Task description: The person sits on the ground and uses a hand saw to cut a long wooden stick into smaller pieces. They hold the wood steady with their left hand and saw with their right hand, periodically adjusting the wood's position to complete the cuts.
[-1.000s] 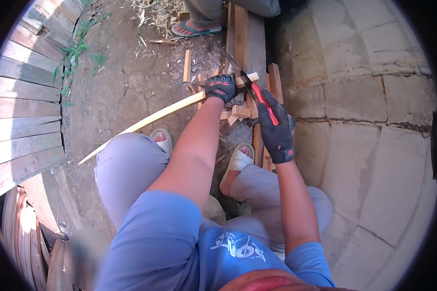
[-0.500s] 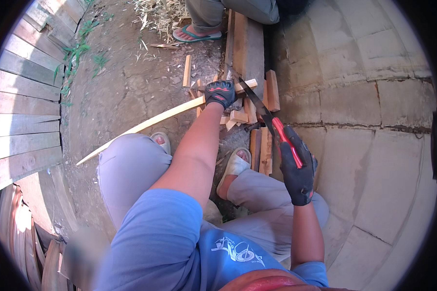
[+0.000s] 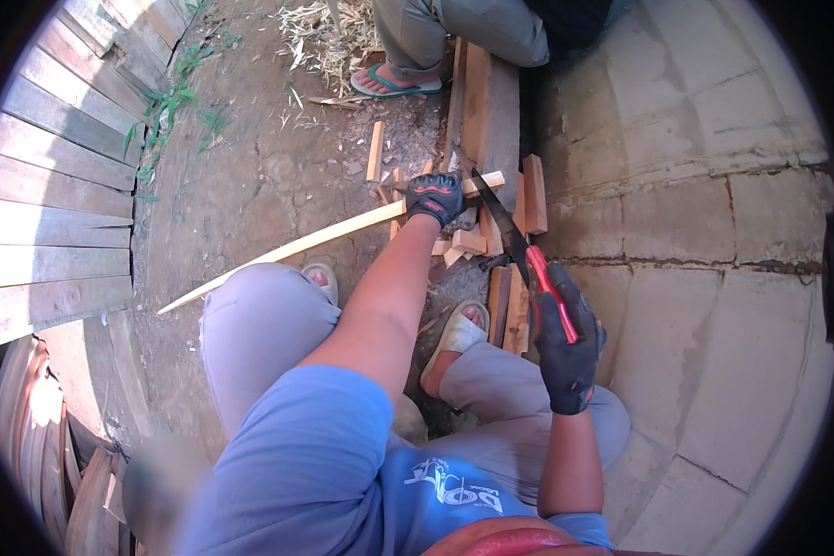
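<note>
Dirt ground (image 3: 250,204), left hand (image 3: 435,198) tight round pale, perhaps curved stick (image 3: 343,228), right hand (image 3: 569,352) round red-handled saw (image 3: 515,243).

Looks outdoors, in daylight. To the left, a wall of weathered planks (image 3: 65,222), with bright sun on parts of the boards and a slanting shadow across the rest. Along its foot, green weeds (image 3: 165,107). Next to that, bare brown earth (image 3: 259,190), cracked in places; lies mostly in shade. To the right, a grey masonry surface (image 3: 690,222), with dark cracks and joints. At lower left, brownish ridged sheets (image 3: 42,435), partly sunlit.
</note>
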